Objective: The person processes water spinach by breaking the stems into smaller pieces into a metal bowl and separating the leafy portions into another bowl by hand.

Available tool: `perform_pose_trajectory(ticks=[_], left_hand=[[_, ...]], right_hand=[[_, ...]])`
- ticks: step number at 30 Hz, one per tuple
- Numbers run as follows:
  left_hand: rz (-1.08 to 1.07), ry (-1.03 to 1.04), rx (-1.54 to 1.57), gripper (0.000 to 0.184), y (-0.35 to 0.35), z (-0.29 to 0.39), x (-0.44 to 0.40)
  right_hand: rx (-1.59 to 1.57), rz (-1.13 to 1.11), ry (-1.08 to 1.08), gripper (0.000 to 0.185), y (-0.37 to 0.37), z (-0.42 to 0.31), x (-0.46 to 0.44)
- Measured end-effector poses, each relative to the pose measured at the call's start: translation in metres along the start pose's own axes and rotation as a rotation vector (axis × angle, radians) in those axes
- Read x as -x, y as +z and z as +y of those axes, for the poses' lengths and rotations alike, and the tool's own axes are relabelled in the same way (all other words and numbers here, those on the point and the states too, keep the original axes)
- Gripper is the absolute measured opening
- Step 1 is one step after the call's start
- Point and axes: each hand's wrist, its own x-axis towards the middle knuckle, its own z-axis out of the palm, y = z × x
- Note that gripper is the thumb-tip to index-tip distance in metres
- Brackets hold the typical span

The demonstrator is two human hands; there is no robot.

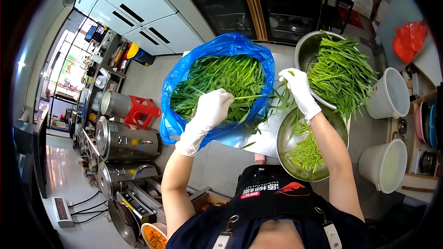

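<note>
Both my hands wear white gloves. My left hand (213,108), closed, pinches a long green stem (249,96) that looks like water spinach, its leafy end pointing right. It is over a blue plastic bag (169,80) heaped with the same leafy greens (226,73). My right hand (297,87) is raised above the gap between two metal bowls, its fingers closed on a small piece of green. Narrow leaves show just left of it. Below its forearm, a metal bowl (284,131) holds short cut stems (304,154). Another bowl (302,53) is piled with long greens (341,73).
The bag and bowls are on a metal table (230,140) with stray leaves. White buckets (385,166) stand at the right. Steel pots (129,138) and a red stool (140,112) are at the left. A fridge (134,9) and dark glass-door cabinet (286,0) line the back.
</note>
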Motion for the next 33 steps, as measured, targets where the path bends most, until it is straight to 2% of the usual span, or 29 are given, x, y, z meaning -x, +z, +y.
perform_pose_trajectory(ticks=[2,3,5,6,8,12,14,15,18,20,22,24,25,26,28,30,31,32,33], left_hand=[[-0.011,-0.072,0.085,0.015,0.005,-0.001,0.003],[-0.053,-0.146,0.148,0.017,0.006,0.002,0.003],[-0.133,-0.283,0.273,0.022,0.005,0.010,-0.003],[-0.193,-0.355,0.369,0.025,0.002,0.015,-0.006],[-0.310,-0.503,0.559,0.030,-0.005,0.024,-0.009],[-0.391,-0.551,0.709,0.034,0.003,0.027,0.000],[-0.342,-0.545,0.772,0.027,0.006,0.038,0.003],[-0.296,-0.523,0.816,0.025,0.012,0.042,0.005],[-0.187,-0.422,0.905,0.015,0.028,0.057,0.004],[-0.135,-0.228,0.870,0.014,0.050,0.063,0.001],[-0.166,-0.194,0.923,0.013,0.061,0.087,-0.002],[-0.268,-0.129,0.997,0.016,0.086,0.104,-0.001],[-0.250,0.030,0.857,0.016,0.109,0.110,0.003],[-0.329,0.127,0.674,0.023,0.120,0.118,0.006],[-0.458,0.011,0.610,0.034,0.128,0.144,0.014],[-0.576,0.002,0.502,0.041,0.117,0.139,-0.001],[-0.633,0.002,0.445,0.044,0.114,0.134,-0.012],[-0.315,0.059,0.467,0.039,0.140,0.114,-0.013],[-0.383,-0.126,0.404,0.031,0.119,0.109,-0.034]], right_hand=[[0.105,-0.048,-0.284,0.017,0.009,-0.007,0.002],[0.388,0.005,-0.525,0.016,0.019,-0.020,0.011],[0.621,-0.148,-0.668,0.013,0.038,-0.049,0.038],[0.835,-0.169,-0.837,0.016,0.049,-0.048,0.046],[1.043,-0.264,-0.952,0.024,0.065,-0.039,0.057],[1.063,-0.245,-1.072,0.029,0.061,-0.028,0.067],[1.036,-0.268,-1.080,0.029,0.054,-0.024,0.070],[0.955,-0.168,-1.138,0.009,0.052,-0.022,0.069],[0.689,-0.049,-0.899,0.009,0.038,-0.018,0.077],[0.398,-0.060,-0.474,0.009,0.022,-0.006,0.080],[0.276,0.016,-0.218,0.012,-0.015,0.013,0.070],[0.211,0.124,-0.118,0.015,-0.060,0.002,0.071],[0.175,0.181,-0.121,0.015,-0.079,-0.012,0.074],[0.138,0.237,-0.123,0.016,-0.097,-0.026,0.079],[0.169,0.291,-0.112,0.016,-0.135,-0.042,0.088],[0.199,0.304,-0.092,0.015,-0.171,-0.038,0.095],[0.189,0.297,-0.175,0.015,-0.178,-0.035,0.099],[0.121,0.280,-0.189,0.015,-0.186,-0.028,0.103],[0.075,0.272,-0.221,0.015,-0.188,-0.022,0.105]])
